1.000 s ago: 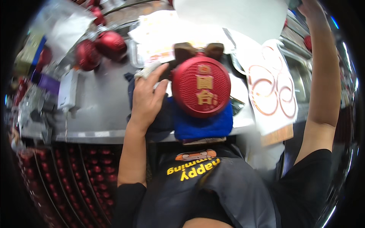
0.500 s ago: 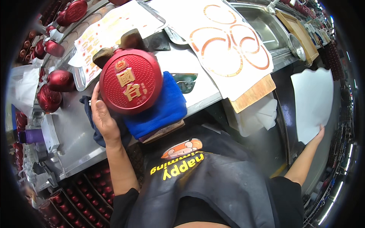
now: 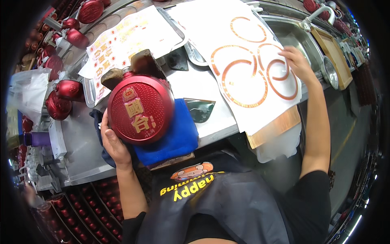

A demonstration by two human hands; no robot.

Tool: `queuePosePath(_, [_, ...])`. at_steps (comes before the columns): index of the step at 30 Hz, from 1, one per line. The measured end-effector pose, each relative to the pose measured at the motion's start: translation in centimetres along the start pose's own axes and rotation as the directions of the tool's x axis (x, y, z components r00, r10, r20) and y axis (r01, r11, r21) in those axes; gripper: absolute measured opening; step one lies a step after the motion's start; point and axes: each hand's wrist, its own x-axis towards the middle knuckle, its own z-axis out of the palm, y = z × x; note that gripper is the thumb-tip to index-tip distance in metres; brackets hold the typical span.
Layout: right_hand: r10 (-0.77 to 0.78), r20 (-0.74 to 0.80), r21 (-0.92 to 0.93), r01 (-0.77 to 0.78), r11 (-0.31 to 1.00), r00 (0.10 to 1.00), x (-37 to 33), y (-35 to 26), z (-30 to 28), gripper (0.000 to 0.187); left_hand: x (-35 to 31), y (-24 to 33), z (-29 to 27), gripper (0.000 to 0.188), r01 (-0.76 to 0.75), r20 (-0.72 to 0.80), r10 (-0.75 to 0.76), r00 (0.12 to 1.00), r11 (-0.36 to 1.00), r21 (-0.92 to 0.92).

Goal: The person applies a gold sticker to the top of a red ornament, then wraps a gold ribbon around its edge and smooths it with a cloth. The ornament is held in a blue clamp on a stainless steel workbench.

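Here, head view: red round flask (image 3: 140,110) with raised gold lettering sits at the worktop's near edge, neck between two brown blocks (image 3: 148,65), blue cloth (image 3: 185,126) under it. Left hand (image 3: 115,146) against the flask's lower left side, thumb spread from the fingers, fingertips partly hidden by the rim. Right hand (image 3: 297,63) well right of the flask, at the far side of a white sheet (image 3: 243,116) bearing orange ring strips (image 3: 237,48); fingers bent and close together, cannot tell whether they pinch anything. Dark green piece (image 3: 199,110) just right of the flask. Beyond it, a printed sheet (image 3: 160,32). Left of it, more red flasks (image 3: 70,90).
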Motion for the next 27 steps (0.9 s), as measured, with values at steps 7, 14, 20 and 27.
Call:
queuePosePath(7, [0.259,0.307,-0.395,-0.125,0.910,0.916,14.0,-9.2,4.4,0.033,-0.8,0.6,-0.4,0.079,0.025,-0.007,-0.025,1.000,0.995,0.100])
queuePosePath(14, [0.157,0.370,-0.272,-0.055,0.961,0.916,19.5,-10.3,7.8,0.037,-0.6,1.1,-0.3,0.078,0.043,0.008,-0.045,0.999,0.992,0.122])
queuePosePath(20, [0.067,0.346,-0.104,-0.033,0.994,0.936,26.6,-11.5,9.2,0.033,-0.9,0.9,-0.3,0.075,0.041,0.020,-0.044,0.999,0.993,0.115])
queuePosePath(27, [-0.006,0.239,-0.134,0.040,0.990,0.971,28.9,-10.7,10.3,0.034,-0.9,0.5,-0.5,0.080,0.033,0.023,-0.036,0.999,0.992,0.125])
